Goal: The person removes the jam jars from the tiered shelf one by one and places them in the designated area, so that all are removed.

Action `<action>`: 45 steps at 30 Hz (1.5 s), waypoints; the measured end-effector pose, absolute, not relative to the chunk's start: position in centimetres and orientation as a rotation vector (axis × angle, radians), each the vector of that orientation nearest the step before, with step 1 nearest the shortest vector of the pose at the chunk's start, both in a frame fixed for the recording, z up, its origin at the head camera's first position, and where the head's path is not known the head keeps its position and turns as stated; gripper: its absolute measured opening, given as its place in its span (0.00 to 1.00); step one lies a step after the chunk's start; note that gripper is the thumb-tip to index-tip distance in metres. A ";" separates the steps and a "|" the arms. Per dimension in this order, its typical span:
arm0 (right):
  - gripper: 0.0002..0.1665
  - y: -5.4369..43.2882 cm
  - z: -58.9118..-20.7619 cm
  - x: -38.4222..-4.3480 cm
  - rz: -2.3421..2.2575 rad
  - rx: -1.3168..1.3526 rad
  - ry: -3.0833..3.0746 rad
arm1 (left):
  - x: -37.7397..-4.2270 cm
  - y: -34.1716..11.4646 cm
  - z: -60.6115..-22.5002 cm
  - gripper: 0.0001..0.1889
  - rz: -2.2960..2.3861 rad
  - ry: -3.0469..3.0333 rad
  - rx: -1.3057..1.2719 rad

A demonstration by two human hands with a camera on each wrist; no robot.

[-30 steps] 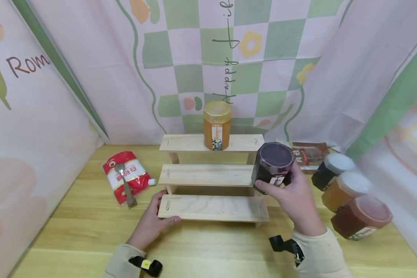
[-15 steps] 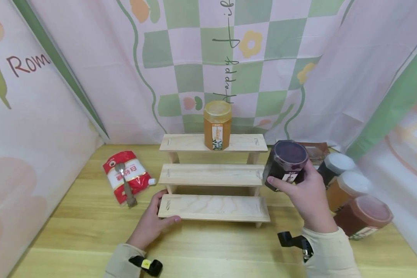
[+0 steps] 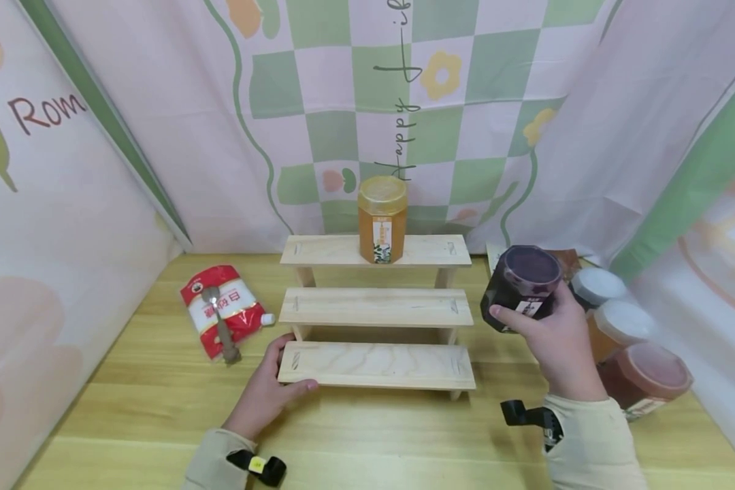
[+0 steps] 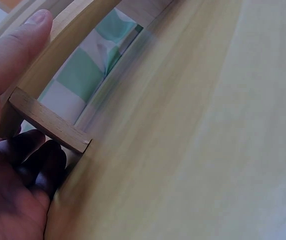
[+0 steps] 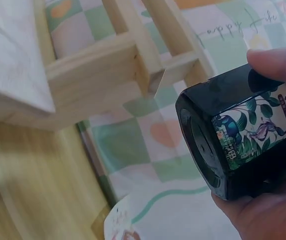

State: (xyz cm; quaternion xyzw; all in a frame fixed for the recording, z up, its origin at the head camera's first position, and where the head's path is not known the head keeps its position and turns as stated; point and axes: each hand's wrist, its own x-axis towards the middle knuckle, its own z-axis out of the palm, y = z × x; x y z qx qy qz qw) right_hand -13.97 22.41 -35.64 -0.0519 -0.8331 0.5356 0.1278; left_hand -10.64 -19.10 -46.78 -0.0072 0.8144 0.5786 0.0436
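Observation:
A three-step wooden display rack (image 3: 380, 365) stands on the table. My left hand (image 3: 262, 398) grips the left end of its lowest step, thumb on top; in the left wrist view the fingers curl beside the end leg (image 4: 53, 122). My right hand (image 3: 566, 350) holds a dark purple jar (image 3: 507, 299) in the air, right of the rack. Its thumb lies across the front, and the other fingers are mostly hidden behind. In the right wrist view the jar's label (image 5: 260, 127) shows leaves. An amber honey jar (image 3: 382, 231) stands upright on the top step.
At left lies a red-and-white bag (image 3: 245, 316) with a spoon (image 3: 222, 327) on it. Near my right forearm stand a white-lidded dark jar (image 3: 597, 286), an amber jar (image 3: 621, 323) and a reddish jar (image 3: 646, 374). A brown packet (image 3: 571, 262) is partly hidden behind.
My right hand has carried the dark purple jar rightward, away from the rack's middle step. My left hand keeps its hold on the lowest step.

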 end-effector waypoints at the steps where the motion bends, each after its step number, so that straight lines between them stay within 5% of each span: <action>1: 0.52 22.5 -35.7 -14.1 1.556 -0.161 -2.431 | -10.7 -19.1 -46.8 0.52 1.768 2.491 -0.023; 45: 0.57 25.6 -43.4 -17.3 1.619 -0.296 -2.484 | -10.6 -19.2 -46.9 0.53 1.749 2.495 -0.035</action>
